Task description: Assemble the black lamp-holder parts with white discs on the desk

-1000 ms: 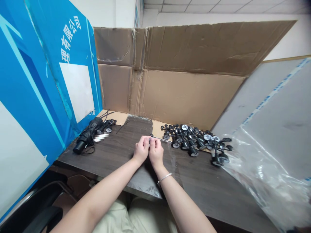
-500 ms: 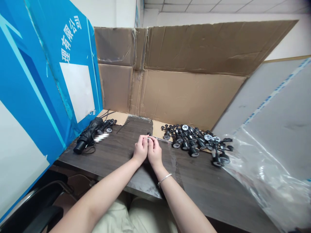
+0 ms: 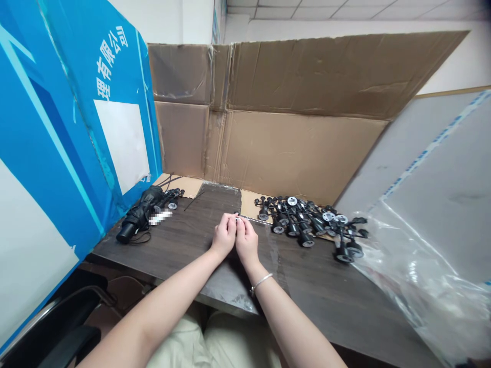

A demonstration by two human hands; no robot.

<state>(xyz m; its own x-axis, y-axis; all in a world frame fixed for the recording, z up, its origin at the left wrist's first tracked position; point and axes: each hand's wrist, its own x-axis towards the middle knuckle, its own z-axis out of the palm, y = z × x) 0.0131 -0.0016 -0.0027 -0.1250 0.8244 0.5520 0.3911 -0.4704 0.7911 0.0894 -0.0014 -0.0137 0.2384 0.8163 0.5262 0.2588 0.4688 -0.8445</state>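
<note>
My left hand (image 3: 224, 236) and my right hand (image 3: 246, 240) are close together above the middle of the dark wooden table (image 3: 192, 225). The fingers of both are curled in, with their fingertips meeting. A small dark piece (image 3: 236, 214) shows just beyond the fingertips; most of what they grip is hidden by the fingers. On my right wrist sits a thin light bracelet (image 3: 261, 282). To the right of my hands lies a pile of black parts with round white-grey ends (image 3: 306, 240).
A folded black umbrella (image 3: 132, 225) lies at the left, beside a few small black parts (image 3: 172, 205). Cardboard (image 3: 299, 153) stands along the back, a blue panel (image 3: 84, 128) at the left. Clear plastic sheeting (image 3: 414, 271) covers the right edge.
Both hands have shifted very slightly to the right, still together. Less of the dark piece shows above the fingertips. The pile and the umbrella have not moved.
</note>
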